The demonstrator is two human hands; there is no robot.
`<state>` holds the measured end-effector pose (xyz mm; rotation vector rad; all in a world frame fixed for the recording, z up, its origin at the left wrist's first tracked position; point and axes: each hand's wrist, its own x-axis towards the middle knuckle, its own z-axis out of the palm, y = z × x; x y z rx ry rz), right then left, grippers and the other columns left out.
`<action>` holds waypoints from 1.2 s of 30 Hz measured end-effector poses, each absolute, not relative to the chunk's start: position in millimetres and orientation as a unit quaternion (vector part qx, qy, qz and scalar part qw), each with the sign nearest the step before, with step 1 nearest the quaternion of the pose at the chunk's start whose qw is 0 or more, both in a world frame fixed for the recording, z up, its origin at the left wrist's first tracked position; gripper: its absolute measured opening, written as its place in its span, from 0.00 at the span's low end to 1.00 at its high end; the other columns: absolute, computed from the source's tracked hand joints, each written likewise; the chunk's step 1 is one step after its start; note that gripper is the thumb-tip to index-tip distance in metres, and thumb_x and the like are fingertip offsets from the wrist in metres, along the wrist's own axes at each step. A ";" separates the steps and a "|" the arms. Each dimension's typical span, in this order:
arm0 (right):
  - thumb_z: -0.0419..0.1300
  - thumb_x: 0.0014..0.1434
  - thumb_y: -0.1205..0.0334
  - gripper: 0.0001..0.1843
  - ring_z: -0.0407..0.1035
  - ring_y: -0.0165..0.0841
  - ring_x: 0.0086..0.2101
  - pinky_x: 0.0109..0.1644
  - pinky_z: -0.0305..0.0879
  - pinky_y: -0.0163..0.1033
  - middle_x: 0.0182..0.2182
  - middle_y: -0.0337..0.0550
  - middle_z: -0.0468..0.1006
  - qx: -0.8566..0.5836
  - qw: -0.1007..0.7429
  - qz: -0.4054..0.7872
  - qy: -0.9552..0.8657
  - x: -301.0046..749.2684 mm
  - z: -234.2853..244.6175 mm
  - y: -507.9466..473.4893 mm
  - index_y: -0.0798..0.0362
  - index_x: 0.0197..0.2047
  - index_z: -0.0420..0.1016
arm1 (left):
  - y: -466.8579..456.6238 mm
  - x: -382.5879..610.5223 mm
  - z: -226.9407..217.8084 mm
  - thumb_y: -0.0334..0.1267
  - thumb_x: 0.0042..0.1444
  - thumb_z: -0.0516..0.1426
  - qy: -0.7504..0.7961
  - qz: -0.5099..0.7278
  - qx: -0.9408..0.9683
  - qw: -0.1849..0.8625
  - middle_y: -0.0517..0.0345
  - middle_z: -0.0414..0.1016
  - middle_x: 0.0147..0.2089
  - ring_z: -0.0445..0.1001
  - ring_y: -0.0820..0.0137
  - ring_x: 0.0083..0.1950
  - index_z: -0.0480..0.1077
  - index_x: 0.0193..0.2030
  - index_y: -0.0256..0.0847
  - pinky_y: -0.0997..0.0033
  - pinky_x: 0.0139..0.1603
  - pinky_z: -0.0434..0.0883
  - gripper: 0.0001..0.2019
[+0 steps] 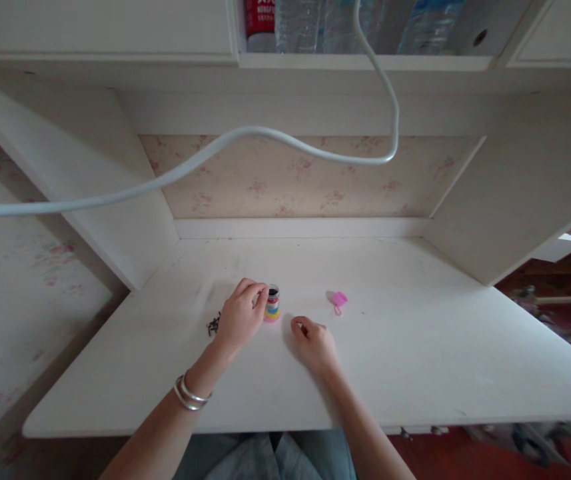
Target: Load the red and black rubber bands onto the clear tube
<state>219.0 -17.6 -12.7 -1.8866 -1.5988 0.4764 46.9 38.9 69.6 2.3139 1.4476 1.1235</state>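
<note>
A small clear jar [272, 305] with a rainbow-coloured band and dark contents stands upright on the white table, its mouth uncovered. My left hand [243, 312] is beside its rim, thumb and fingers pinched together; whatever is between the fingertips is too small to make out. Just left of that hand lies a little pile of dark, thin pieces [213, 325], partly hidden by the wrist. My right hand [315, 343] rests on the table right of the jar with its fingers curled in, and nothing shows in it. A pink lid with a loop [339, 300] lies farther right.
The white table [415, 353] has side panels and a wallpapered back wall. A white cable [265, 131] hangs across the upper view. Overhead, a shelf holds plastic bottles [299, 27] and a red container [260, 19]. Cluttered things lie on the floor at the right.
</note>
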 end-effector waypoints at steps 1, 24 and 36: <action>0.48 0.61 0.55 0.17 0.70 0.28 0.25 0.28 0.55 0.30 0.26 0.38 0.79 -0.713 0.304 0.179 -0.606 218.9 -12.2 -17.7 0.46 0.39 0.78 | 38.2 46.2 70.1 0.41 0.62 0.48 0.486 0.375 0.785 0.089 0.55 0.72 0.42 0.72 0.74 0.36 0.72 0.42 0.42 0.75 0.39 0.69 0.12; 0.49 0.61 0.57 0.16 0.70 0.28 0.26 0.29 0.55 0.30 0.26 0.38 0.79 -0.707 0.312 0.178 -0.610 220.5 -16.0 -17.6 0.46 0.39 0.78 | 29.2 46.4 80.4 0.29 0.58 0.47 0.524 0.180 0.831 -0.046 0.57 0.64 0.44 0.68 0.75 0.30 0.69 0.52 0.53 0.76 0.29 0.65 0.20; 0.49 0.61 0.54 0.16 0.69 0.29 0.25 0.29 0.53 0.32 0.25 0.38 0.78 -0.702 0.318 0.184 -0.610 221.1 -22.6 -14.4 0.45 0.38 0.78 | 31.6 48.8 87.1 0.32 0.60 0.47 0.533 0.123 0.837 -0.032 0.59 0.61 0.43 0.67 0.76 0.30 0.67 0.52 0.56 0.76 0.29 0.63 0.18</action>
